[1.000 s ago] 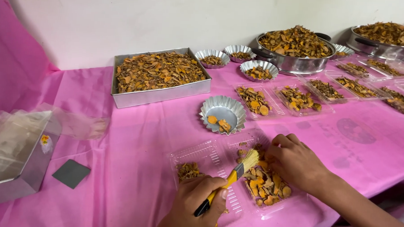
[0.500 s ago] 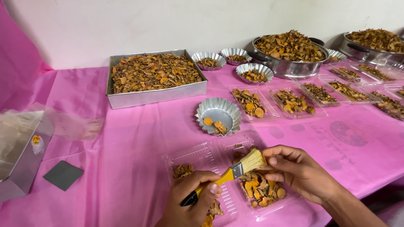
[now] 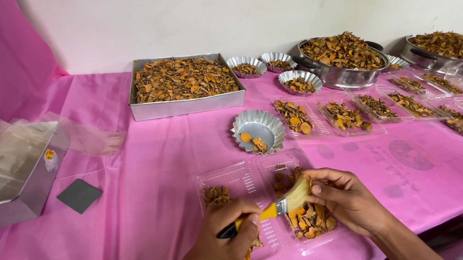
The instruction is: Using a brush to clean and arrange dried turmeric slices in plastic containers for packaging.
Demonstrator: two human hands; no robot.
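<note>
**Yellow-handled brush over a clear tray of dried slices**

Yellow and black brush [image 3: 269,211] near the front edge, bristles up over the clear hinged tray [image 3: 270,198] on the pink worktop [image 3: 153,158]. Left hand [image 3: 227,237], grip closed around the handle. Right hand [image 3: 349,198], fingers curled, grip pinching at the bristle tips. Orange dried slices [image 3: 310,222] beneath, in the tray's right half.

Risk, as a judgement: flimsy tray skidding or tipping under a hard stroke, slices spilling off the near edge.

Beyond, a fluted tin cup [image 3: 258,131]; far left, a square metal pan [image 3: 184,87]. Left edge: clear bags [image 3: 15,153] with a small yellow label, and a dark grey square [image 3: 79,195].
</note>
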